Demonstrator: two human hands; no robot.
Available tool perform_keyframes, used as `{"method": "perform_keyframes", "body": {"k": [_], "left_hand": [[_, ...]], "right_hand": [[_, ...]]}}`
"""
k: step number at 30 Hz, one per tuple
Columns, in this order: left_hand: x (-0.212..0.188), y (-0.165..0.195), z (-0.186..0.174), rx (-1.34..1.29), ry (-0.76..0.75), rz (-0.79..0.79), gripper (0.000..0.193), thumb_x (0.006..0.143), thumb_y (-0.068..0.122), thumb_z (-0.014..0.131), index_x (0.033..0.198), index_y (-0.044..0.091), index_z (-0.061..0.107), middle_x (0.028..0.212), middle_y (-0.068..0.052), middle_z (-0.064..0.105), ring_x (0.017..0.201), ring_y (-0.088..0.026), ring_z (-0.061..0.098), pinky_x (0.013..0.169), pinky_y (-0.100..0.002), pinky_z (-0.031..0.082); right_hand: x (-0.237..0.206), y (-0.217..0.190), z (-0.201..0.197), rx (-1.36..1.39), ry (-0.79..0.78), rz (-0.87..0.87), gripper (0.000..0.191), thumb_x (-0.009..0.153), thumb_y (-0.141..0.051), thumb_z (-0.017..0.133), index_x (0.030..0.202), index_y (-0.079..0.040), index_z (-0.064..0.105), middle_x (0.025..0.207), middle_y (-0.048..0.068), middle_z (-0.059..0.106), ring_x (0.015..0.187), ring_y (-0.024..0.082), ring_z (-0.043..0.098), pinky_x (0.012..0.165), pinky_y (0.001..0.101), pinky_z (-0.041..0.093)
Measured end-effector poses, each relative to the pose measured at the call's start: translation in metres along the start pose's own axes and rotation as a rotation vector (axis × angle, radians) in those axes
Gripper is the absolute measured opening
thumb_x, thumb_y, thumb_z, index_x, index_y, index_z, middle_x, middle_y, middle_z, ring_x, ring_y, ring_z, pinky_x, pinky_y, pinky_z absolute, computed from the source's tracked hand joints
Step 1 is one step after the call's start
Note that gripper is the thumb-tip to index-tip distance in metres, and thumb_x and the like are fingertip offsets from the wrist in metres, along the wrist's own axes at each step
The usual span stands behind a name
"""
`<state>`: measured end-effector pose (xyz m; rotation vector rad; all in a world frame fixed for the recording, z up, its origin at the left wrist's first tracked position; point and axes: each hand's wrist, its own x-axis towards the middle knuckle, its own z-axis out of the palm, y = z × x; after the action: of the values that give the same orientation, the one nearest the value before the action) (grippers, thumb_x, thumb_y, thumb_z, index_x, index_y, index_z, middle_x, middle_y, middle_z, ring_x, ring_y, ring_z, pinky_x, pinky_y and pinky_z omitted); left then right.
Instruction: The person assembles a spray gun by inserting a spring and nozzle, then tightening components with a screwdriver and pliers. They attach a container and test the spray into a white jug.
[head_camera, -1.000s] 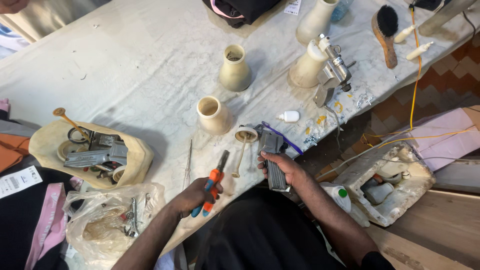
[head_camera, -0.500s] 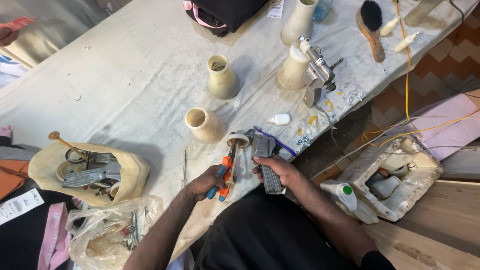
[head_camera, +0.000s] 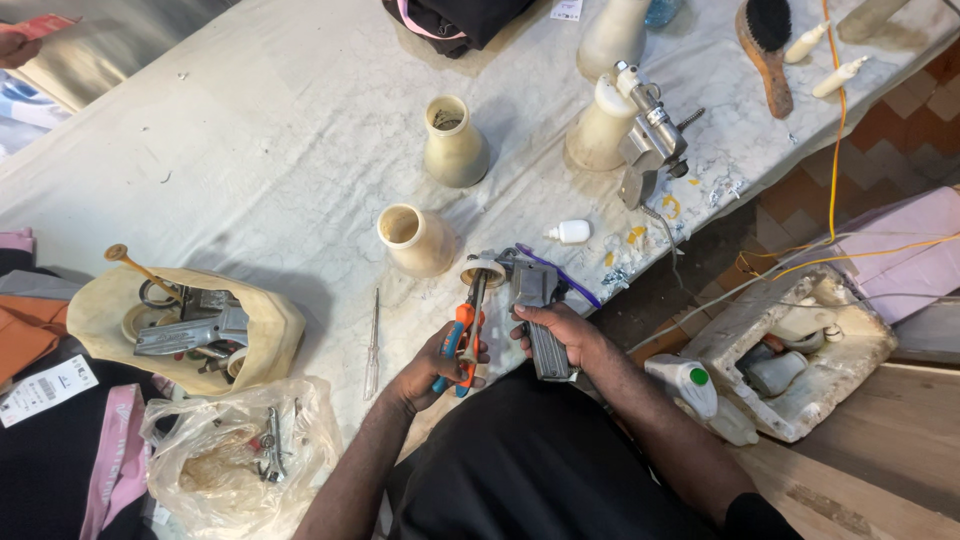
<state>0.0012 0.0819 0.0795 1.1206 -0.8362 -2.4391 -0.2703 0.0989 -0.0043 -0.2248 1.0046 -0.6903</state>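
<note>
Gripping orange-handled pliers (head_camera: 462, 340) in your left hand (head_camera: 435, 362), you are working the spray gun (head_camera: 535, 305) clasped by your right hand (head_camera: 560, 330) at the table's near edge; its fitting seemingly not yet freed.

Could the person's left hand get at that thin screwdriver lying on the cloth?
Probably yes: the screwdriver lies bare just beside the left hand, with nothing between them. But that hand grips orange-handled pliers, which it would have to put down.
</note>
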Motion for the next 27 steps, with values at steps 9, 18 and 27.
{"method": "perform_keyframes", "body": {"k": [9,18,27], "left_hand": [[0.014,-0.017,-0.018,0.215,0.134,0.016,0.053,0.065,-0.005,0.068,0.116,0.002,0.053,0.088,-0.010,0.054,0.069,-0.020,0.059,0.058,-0.035,0.051],[0.011,-0.013,0.008,1.127,0.397,0.073,0.042,0.076,0.010,0.074,0.111,-0.001,0.056,0.094,-0.023,0.064,0.080,-0.035,0.069,0.074,-0.046,0.056],[0.013,-0.009,0.032,1.310,0.544,-0.081,0.056,0.077,0.014,0.072,0.126,-0.001,0.049,0.116,-0.028,0.052,0.103,-0.045,0.063,0.085,-0.050,0.056]], "right_hand": [[0.000,-0.003,0.007,-0.054,0.035,-0.058,0.042,0.086,-0.034,0.081,0.110,-0.003,0.066,0.086,0.015,0.073,0.064,0.020,0.071,0.056,0.0351,0.062],[-0.003,0.007,0.015,-0.186,0.073,-0.151,0.039,0.087,-0.031,0.080,0.109,-0.002,0.066,0.085,0.015,0.074,0.064,0.019,0.071,0.057,0.0352,0.063],[0.004,0.011,0.017,-0.180,0.112,-0.158,0.039,0.087,-0.030,0.079,0.112,-0.003,0.066,0.085,0.014,0.073,0.064,0.019,0.071,0.057,0.0355,0.063]]}}
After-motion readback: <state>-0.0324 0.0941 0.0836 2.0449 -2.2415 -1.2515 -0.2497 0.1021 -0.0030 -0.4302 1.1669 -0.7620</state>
